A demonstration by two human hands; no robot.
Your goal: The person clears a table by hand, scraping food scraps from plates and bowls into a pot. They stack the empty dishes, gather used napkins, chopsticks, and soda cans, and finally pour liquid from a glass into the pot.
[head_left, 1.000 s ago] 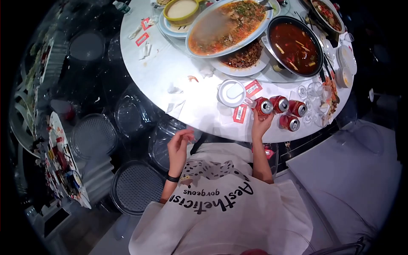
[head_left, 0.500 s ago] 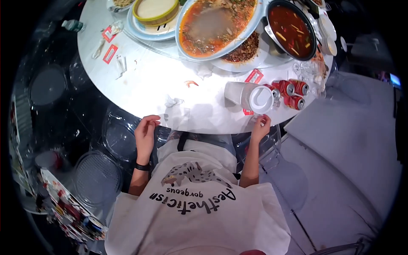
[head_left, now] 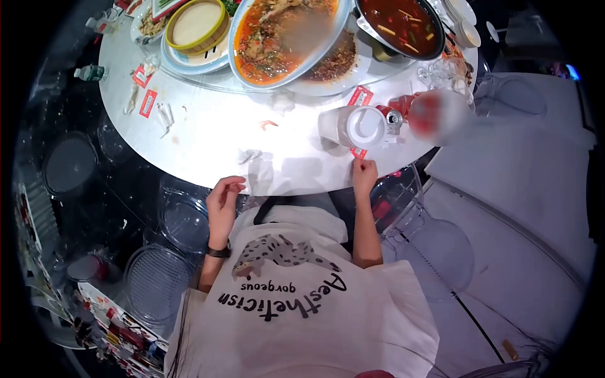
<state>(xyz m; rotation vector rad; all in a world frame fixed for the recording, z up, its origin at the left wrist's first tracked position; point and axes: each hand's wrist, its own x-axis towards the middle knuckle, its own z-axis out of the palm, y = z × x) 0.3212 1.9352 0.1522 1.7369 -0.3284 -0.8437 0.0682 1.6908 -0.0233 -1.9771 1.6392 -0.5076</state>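
At the near table edge, my left hand (head_left: 224,195), with a black band on its wrist, is loosely curled with its fingers slightly apart and nothing in them. Closed fingers show on my right hand (head_left: 364,176), at the lower end of a red and white slip (head_left: 358,153); whatever they pinch is too small to make out. Just beyond this hand is a clear container with a white round lid (head_left: 366,126). Beside it stands a red can (head_left: 391,116). White crumpled tissue (head_left: 250,154) lies beyond my left hand.
Across the table (head_left: 201,135) are a large oval dish of red broth (head_left: 287,38), a black pot of red soup (head_left: 403,25) and a round steamer (head_left: 197,26). A blurred patch covers the spot right of the can. Transparent chairs (head_left: 157,283) stand around.
The view has shifted, and the tableware sits further left and higher. My right hand has moved left to the slip below the container, its fingers more closed. A blur now covers some cans.
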